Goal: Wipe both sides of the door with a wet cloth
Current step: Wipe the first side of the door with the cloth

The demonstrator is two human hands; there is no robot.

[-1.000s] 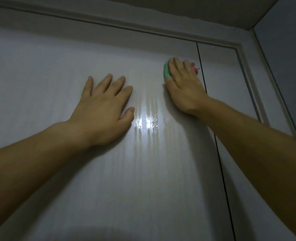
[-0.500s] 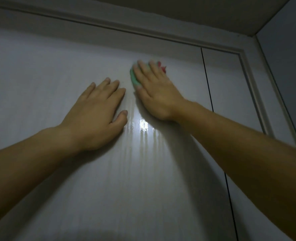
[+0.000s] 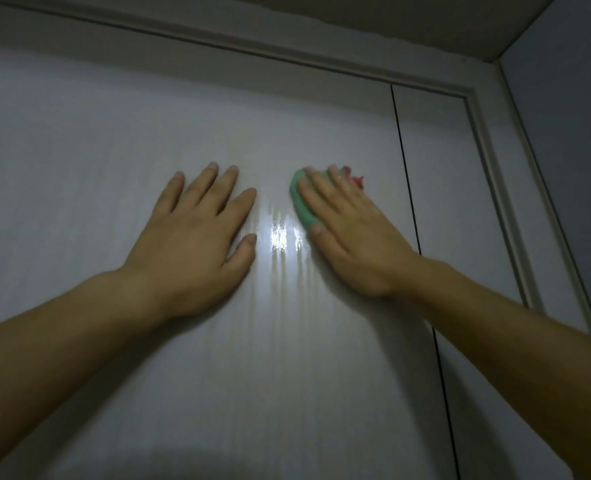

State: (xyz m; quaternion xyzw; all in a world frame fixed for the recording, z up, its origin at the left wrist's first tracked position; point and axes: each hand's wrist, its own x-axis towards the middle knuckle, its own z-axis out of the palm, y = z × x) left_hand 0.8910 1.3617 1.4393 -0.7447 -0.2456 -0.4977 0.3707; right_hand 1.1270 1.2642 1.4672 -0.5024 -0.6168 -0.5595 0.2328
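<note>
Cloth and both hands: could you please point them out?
cloth (image 3: 299, 202), head view, green edge left of fingers.
left hand (image 3: 193, 247), head view, back of hand.
right hand (image 3: 353, 237), head view, back of hand.

Light: dim, greyish overall; brightest at the middle of the door (image 3: 114, 150)
Glare: white streaked patch on the door between left hand (image 3: 197, 244) and right hand (image 3: 353, 237)
Shadows: soft, under both forearms
Blur: right hand's fingertips and cloth (image 3: 301, 202) smeared
Distortion: door frame (image 3: 218, 39) lines bow near the top edge

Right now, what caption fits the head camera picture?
Right hand presses a green cloth on the pale door; left hand rests flat beside it.
</note>
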